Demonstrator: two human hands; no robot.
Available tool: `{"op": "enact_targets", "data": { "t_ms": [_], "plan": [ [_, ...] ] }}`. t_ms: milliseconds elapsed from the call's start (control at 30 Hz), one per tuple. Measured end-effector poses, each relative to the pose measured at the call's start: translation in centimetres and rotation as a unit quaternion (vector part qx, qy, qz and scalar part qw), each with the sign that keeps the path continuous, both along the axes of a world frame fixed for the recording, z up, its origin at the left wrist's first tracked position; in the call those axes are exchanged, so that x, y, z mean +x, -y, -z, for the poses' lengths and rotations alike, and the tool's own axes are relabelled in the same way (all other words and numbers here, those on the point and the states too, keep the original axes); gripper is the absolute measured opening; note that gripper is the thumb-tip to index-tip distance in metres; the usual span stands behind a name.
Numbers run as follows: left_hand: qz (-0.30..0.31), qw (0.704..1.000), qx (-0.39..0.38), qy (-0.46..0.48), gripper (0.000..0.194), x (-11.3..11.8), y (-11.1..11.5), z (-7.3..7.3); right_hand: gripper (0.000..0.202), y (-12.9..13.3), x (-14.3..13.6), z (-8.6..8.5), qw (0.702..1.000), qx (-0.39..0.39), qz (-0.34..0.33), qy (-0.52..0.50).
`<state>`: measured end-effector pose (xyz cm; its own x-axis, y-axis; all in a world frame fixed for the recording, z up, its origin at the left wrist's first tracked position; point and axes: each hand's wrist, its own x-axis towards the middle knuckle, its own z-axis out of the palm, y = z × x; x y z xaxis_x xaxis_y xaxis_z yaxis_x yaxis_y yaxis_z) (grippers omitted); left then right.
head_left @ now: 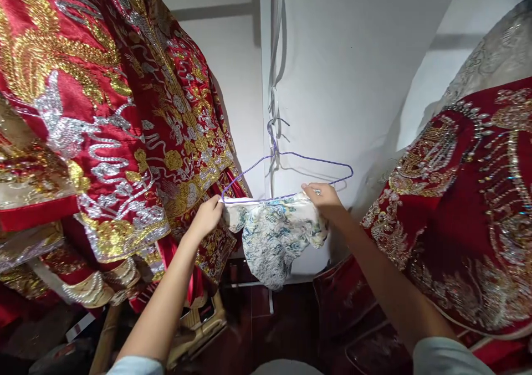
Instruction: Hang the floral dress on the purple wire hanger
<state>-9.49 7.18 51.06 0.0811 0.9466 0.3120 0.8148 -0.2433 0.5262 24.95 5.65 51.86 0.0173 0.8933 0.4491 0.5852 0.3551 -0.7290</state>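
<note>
A purple wire hanger (310, 158) is in front of the white wall at the middle of the view. Along its lower bar hangs a small white garment with a blue and yellow floral pattern (268, 245); its exact kind I cannot tell. At the bar's left end, my left hand (209, 215) is closed, pinching the garment's top corner against the hanger. My right hand (324, 199) is closed on the garment's upper edge, thumb on top. The hanger's hook is close to a white hanging cord (274, 95); whether it is hooked there I cannot tell.
Red embroidered jackets (103, 114) with gold and silver beading hang on the left. A beaded red garment (465, 209) fills the right side, with a pale lace one (494, 59) behind it. A light wooden frame (201, 328) stands low on the dark floor (257, 342).
</note>
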Motion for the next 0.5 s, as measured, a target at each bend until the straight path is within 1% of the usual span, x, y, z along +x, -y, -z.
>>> {"op": "enact_targets", "data": {
  "t_ms": [100, 200, 333, 400, 500],
  "plan": [
    [-0.002, 0.999, 0.031, -0.029, 0.026, -0.2, 0.2, -1.1, 0.045, 0.3, -0.2, 0.1, 1.000, 0.011, 0.027, -0.001],
    [0.004, 0.997, 0.043, -0.069, 0.029, -0.7, 1.0, -1.4, 0.044, 0.3, -0.4, 0.2, 1.000, 0.005, 0.025, -0.011],
    [0.061, 0.992, 0.023, -0.107, 0.029, -1.6, 1.6, -1.5, 0.045, -0.1, -0.8, 0.2, 0.999, -0.013, 0.035, -0.008],
    [0.074, 0.992, 0.029, -0.103, 0.029, -1.8, 1.6, -1.7, 0.045, -0.3, -1.0, 0.3, 0.999, -0.022, 0.043, -0.002],
    [0.047, 0.995, 0.073, -0.058, 0.028, -1.4, 1.2, -2.7, 0.045, -0.5, -1.5, 0.5, 0.999, -0.036, 0.036, 0.000]
  ]
}}
